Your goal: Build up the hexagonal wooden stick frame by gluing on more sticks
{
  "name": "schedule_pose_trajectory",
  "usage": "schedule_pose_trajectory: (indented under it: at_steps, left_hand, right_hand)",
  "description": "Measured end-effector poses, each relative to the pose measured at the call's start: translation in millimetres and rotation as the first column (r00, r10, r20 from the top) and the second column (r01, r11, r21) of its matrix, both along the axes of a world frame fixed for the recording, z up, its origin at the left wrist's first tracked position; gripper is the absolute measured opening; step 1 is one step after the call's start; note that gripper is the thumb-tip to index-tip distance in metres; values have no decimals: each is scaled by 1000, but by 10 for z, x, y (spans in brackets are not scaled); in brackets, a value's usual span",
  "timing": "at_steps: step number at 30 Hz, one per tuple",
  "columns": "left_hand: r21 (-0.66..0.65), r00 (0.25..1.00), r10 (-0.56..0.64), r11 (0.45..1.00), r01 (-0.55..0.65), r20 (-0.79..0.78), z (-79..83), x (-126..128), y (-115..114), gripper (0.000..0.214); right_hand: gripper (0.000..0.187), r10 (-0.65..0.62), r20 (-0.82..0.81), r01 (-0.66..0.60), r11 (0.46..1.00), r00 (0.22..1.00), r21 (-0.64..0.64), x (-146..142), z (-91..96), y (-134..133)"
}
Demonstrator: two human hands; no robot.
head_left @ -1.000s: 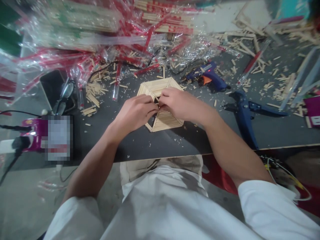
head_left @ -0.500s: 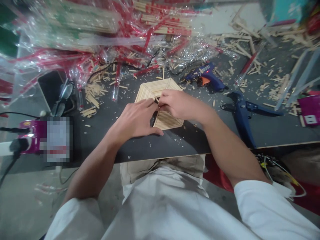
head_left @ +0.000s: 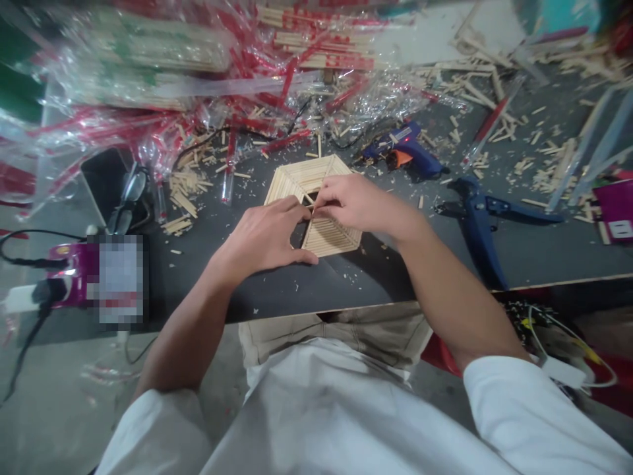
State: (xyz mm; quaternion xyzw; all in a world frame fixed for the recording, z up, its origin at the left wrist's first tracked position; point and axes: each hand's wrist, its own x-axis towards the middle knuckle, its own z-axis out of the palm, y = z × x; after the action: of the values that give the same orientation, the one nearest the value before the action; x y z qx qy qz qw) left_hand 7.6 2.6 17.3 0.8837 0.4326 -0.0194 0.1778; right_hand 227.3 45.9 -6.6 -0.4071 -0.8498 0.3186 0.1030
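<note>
A hexagonal panel of pale wooden sticks (head_left: 336,245) lies on the dark table in front of me. Its sticks run in rows around an opening at the middle, and spokes cross toward the centre. My left hand (head_left: 262,237) covers the panel's left side and holds it, fingertips by the opening and thumb along the near edge. Over the right part, my right hand (head_left: 351,203) is closed in a pinch at the centre, close to the left fingertips. Whatever sits in that pinch is hidden or too small to name.
A blue glue gun (head_left: 413,148) lies beyond my right hand, with a blue hand cutter (head_left: 477,224) farther right. Stick offcuts (head_left: 185,188) and plastic wrappers (head_left: 208,82) litter the back. Left are glasses (head_left: 131,191), a phone (head_left: 101,181) and a purple power strip (head_left: 66,274).
Both hands stay at the panel's centre, with the right hand's pinch shifted only slightly. The whole view has moved a little.
</note>
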Motion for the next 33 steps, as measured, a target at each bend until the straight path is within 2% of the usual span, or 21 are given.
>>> schedule_pose_trajectory:
  at_steps: [3,6,9,12,14,17,23,26,28,30,33]
  left_hand:
    - [-6,999,14,1000,-14,29,-14,-15,16,64]
    - [1,999,27,1000,-27,39,-31,-20,23,51]
    - [25,997,43,999,-44,64,-67,-18,26,38]
    - [68,990,56,996,-65,130,-146,-9,32,29]
    - [121,985,76,988,-96,156,-210,3,39,28]
    - [200,982,47,976,-84,181,-279,19,41,28]
    - [287,971,-22,957,-49,239,-310,18,14,27]
    - [344,944,-106,939,-9,313,-321,24,-3,28]
    - [399,917,-172,917,15,360,-325,31,-20,26]
    - [455,901,-216,890,22,377,-327,33,-39,26]
    - [520,909,-215,854,-3,357,-329,17,-59,28]
  right_hand:
    - [24,15,-9,-15,1000,1000,-10,32,17,2]
    - [27,32,-20,-32,999,999,-7,62,22,-5]
    - [23,48,-39,-49,999,998,-6,68,21,-30]
    - [19,7,-54,-7,1000,998,-4,45,16,-72]
    - [19,-13,-61,13,1000,998,13,32,0,-103]
    - [16,-3,-93,6,999,996,35,39,-50,-150]
    - [14,-80,-230,95,994,970,55,82,-111,-238]
    - [15,-197,-279,186,980,940,-65,95,-72,-262]
    - [32,-283,-303,215,947,910,-238,103,-44,-269]
    - [49,-329,-322,191,900,888,-392,104,-22,-268]
    - [61,-354,-333,180,872,874,-455,87,20,-258]
